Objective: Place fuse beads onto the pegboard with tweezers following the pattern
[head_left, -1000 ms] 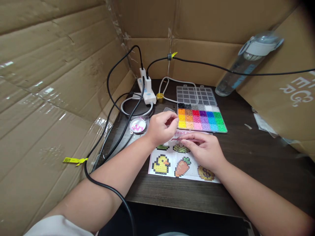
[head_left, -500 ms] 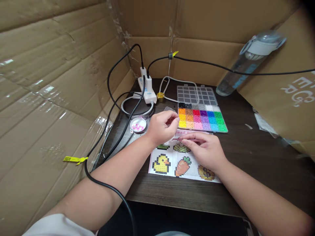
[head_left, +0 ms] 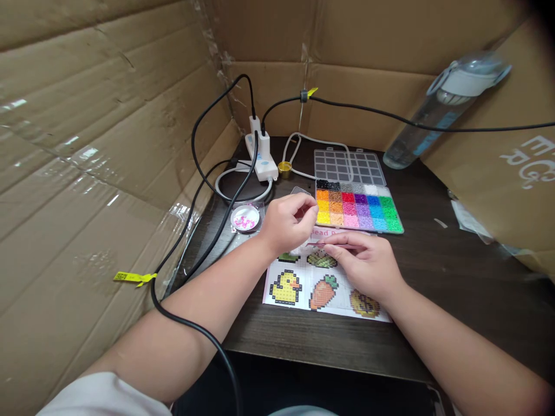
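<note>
My right hand (head_left: 362, 254) pinches a thin reddish tool (head_left: 347, 247), perhaps tweezers, its tip pointing left over the printed pattern sheet (head_left: 303, 306). Just left of and above that tip is my left hand (head_left: 290, 222), thumb and fingertips pressed together; whatever they hold is too small to make out. The sheet shows a yellow duck, a carrot and other pixel designs, its upper part partly covered by my hands. Behind it lies an open bead box (head_left: 359, 211) with many coloured compartments. A white dish (head_left: 245, 218) of pink and white beads stands left of my left hand.
A power strip (head_left: 262, 159) with black cables stands at the back left; one cable hangs across my left forearm. A small yellow round container (head_left: 285, 169) is beside it. A water bottle (head_left: 437, 115) leans at the back right. Cardboard walls (head_left: 368, 98) surround the dark table (head_left: 433, 277).
The whole view has shifted slightly, with things appearing a little further right. Both hands keep nearly the same pose, and the tool remains in my right hand.
</note>
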Demonstrator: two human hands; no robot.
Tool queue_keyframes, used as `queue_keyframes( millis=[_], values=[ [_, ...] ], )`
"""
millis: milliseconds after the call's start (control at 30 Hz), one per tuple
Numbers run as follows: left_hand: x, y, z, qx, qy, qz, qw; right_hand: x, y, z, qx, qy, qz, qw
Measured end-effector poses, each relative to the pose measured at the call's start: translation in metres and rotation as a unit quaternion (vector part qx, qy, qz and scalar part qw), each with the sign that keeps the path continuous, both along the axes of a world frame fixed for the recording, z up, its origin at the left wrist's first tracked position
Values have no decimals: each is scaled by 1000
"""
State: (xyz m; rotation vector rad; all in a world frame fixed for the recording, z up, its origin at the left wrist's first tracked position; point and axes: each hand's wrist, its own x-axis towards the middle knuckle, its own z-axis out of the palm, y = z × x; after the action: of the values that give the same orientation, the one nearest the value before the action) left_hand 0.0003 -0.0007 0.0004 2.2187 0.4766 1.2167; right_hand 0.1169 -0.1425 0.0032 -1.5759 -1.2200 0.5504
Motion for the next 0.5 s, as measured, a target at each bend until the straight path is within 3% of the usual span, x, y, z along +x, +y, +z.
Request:
queue_keyframes(
  millis=[500],
  values=[
    [-1, 0, -1, 8, -4, -2, 1000, 0, 0, 0, 12, -25, -11, 1000]
  ],
)
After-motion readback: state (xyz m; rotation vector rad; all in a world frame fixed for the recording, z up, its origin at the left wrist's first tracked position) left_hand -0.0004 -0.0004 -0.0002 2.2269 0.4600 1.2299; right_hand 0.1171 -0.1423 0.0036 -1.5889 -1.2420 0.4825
